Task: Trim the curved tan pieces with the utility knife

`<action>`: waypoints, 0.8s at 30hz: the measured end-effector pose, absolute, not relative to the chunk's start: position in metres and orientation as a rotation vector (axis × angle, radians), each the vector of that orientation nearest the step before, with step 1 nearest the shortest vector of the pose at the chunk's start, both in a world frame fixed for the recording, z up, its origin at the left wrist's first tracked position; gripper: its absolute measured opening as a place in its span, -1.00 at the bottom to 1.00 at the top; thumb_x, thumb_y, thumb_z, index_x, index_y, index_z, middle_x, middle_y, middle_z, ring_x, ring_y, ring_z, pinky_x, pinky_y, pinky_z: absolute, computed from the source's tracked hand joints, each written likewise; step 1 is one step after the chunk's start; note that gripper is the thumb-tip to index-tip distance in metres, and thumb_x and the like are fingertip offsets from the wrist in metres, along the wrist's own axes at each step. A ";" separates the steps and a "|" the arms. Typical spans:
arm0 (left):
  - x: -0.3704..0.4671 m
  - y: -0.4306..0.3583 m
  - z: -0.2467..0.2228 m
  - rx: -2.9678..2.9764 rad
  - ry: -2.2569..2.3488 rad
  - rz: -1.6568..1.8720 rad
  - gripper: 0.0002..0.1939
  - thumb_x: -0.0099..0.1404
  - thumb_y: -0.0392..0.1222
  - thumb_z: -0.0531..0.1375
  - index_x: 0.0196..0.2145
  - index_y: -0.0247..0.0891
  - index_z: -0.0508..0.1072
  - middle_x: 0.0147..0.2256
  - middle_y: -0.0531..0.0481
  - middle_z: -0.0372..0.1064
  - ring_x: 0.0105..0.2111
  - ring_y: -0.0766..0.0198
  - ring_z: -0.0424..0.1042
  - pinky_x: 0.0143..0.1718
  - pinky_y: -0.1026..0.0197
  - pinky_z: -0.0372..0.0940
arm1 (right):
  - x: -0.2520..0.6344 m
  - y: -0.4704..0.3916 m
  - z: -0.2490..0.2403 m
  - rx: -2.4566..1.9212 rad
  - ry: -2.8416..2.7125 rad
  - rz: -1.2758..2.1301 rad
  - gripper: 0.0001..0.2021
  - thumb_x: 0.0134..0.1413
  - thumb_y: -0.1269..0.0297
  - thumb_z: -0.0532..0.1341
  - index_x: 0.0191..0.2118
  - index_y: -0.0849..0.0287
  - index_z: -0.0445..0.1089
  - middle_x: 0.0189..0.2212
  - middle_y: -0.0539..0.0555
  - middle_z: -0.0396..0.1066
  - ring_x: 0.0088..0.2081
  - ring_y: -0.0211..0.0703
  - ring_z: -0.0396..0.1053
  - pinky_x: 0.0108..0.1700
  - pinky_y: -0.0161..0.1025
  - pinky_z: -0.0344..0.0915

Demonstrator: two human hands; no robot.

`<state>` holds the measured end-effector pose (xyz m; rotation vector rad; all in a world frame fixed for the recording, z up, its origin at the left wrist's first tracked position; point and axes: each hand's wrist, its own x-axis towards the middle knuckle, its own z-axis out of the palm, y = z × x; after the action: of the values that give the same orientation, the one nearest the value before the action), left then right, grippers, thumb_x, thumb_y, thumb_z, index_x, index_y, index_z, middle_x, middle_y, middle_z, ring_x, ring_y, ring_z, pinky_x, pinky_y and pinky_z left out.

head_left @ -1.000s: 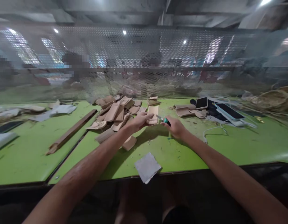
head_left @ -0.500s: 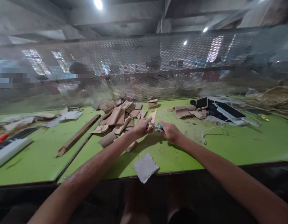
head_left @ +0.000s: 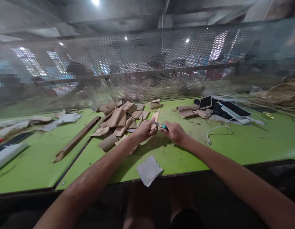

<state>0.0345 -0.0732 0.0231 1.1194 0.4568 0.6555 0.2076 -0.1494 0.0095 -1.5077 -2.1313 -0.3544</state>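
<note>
My left hand (head_left: pixel 146 129) is closed around a pale strip of wood or bamboo (head_left: pixel 157 115), whose far end sticks up past the fingers. In my right hand (head_left: pixel 176 133) is a knife (head_left: pixel 164 126) with a green and black handle. Its short blade points left and lies against the pale piece near my left fingers. Just left of my hands spreads a heap of curved wood or bamboo pieces (head_left: pixel 116 117). Nearer to me, a folded grey cloth or paper (head_left: pixel 149 170) lies at the table's front edge.
A long brown wooden bar (head_left: pixel 77 140) lies on the green table (head_left: pixel 233 149) to the left. Two phones (head_left: pixel 235 108) and a white cable (head_left: pixel 216 128) lie at the right. Behind stands a perforated metal screen (head_left: pixel 137 70), with people blurred beyond it.
The knife blade has shifted up and is angled differently across the pale piece, which has turned slightly in my left hand. The whole view has shifted a little.
</note>
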 end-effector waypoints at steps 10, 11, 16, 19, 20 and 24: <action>0.030 -0.071 0.024 1.180 0.425 0.673 -0.52 0.42 -0.04 0.11 -0.61 -0.33 0.25 -0.75 0.07 0.16 -0.79 0.53 0.01 -0.70 0.43 -0.02 | 0.203 -0.149 0.010 -1.516 -2.137 -0.296 -0.47 0.38 -0.14 -0.19 -0.22 0.17 0.32 -0.46 0.17 0.46 -0.50 -0.08 0.27 -0.40 -0.21 -0.08; 0.030 -0.072 0.023 1.189 0.415 0.663 -0.53 0.42 -0.05 0.11 -0.61 -0.33 0.26 -0.75 0.08 0.15 -0.79 0.54 0.00 -0.70 0.44 -0.02 | 0.203 -0.149 0.011 -1.530 -2.138 -0.305 -0.45 0.38 -0.15 -0.20 -0.21 0.17 0.33 -0.46 0.18 0.46 -0.50 -0.08 0.27 -0.40 -0.21 -0.08; 0.030 -0.085 0.027 1.229 0.441 0.633 -0.63 0.38 -0.01 0.17 -0.47 -0.33 0.29 -0.66 0.08 0.25 -0.78 0.54 0.06 -0.73 0.45 -0.09 | 0.212 -0.144 0.015 -1.668 -2.057 -0.353 -0.36 0.36 -0.20 -0.28 -0.17 0.20 0.34 -0.45 0.19 0.45 -0.51 -0.10 0.24 -0.43 -0.22 -0.11; 0.031 -0.096 0.032 1.264 0.417 0.587 -0.62 0.39 0.01 0.17 -0.46 -0.30 0.25 -0.67 0.10 0.24 -0.78 0.54 0.06 -0.72 0.45 -0.05 | 0.230 -0.135 0.017 -1.753 -1.951 -0.356 -0.28 0.31 -0.27 -0.34 -0.18 0.19 0.34 -0.47 0.17 0.41 -0.50 -0.09 0.23 -0.44 -0.23 -0.10; 0.030 -0.098 0.034 1.284 0.404 0.559 -0.62 0.40 0.01 0.16 -0.47 -0.30 0.24 -0.68 0.10 0.23 -0.79 0.54 0.06 -0.71 0.44 -0.03 | 0.237 -0.132 0.018 -1.793 -1.909 -0.340 -0.27 0.30 -0.29 -0.35 -0.20 0.19 0.34 -0.49 0.16 0.39 -0.50 -0.09 0.23 -0.44 -0.24 -0.10; 0.028 -0.095 0.035 1.332 0.367 0.512 -0.63 0.43 -0.03 0.11 -0.48 -0.29 0.23 -0.69 0.11 0.20 -0.79 0.52 0.05 -0.72 0.43 -0.04 | 0.256 -0.125 0.021 -1.898 -1.755 -0.311 -0.27 0.28 -0.31 -0.36 -0.27 0.17 0.32 -0.51 0.14 0.33 -0.50 -0.09 0.20 -0.45 -0.24 -0.09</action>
<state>0.0278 -0.0952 0.0354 1.3322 0.3671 0.5124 0.2555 -0.1248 0.0214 -1.8980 -1.7554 -0.3110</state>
